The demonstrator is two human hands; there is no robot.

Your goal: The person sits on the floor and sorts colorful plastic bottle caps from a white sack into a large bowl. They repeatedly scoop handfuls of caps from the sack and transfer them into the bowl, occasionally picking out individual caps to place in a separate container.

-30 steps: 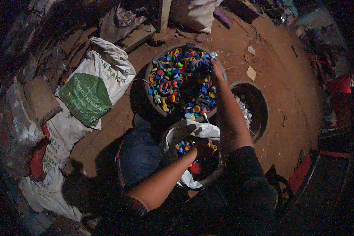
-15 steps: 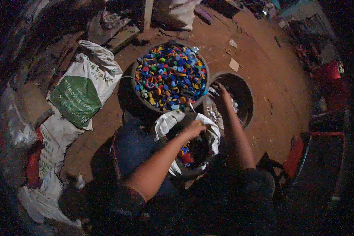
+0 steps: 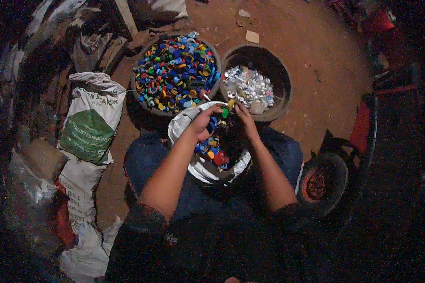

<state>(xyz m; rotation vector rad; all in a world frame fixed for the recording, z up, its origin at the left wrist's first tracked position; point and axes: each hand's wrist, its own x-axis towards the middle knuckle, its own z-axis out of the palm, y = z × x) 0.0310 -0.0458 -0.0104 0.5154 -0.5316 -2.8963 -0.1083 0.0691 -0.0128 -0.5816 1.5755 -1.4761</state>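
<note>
Both my hands are together over the far rim of an open white sack [image 3: 179, 126], which stands between my knees and holds mixed coloured plastic bottle caps [image 3: 211, 148]. My left hand [image 3: 204, 123] has its fingers closed on a green bottle cap [image 3: 225, 113]. Close beside it, my right hand [image 3: 243, 119] pinches a yellow bottle cap [image 3: 231, 104]. Dark shadow hides part of the sack's inside below the right hand. Just beyond lie a round tub [image 3: 133, 94] heaped with colourful caps and, to its right, a tub [image 3: 282, 70] partly filled with white and clear pieces [image 3: 250, 87].
A white and green printed sack [image 3: 92, 120] lies at my left, with more pale sacks [image 3: 82, 188] nearer me. A small wheel [image 3: 316, 186] sits by my right knee. A flat cardboard piece [image 3: 252, 37] rests on the brown floor past the tubs.
My right hand has come back from the tub of white pieces to the sack. My left hand has lifted from inside the sack toward its far rim. The view has shifted.
</note>
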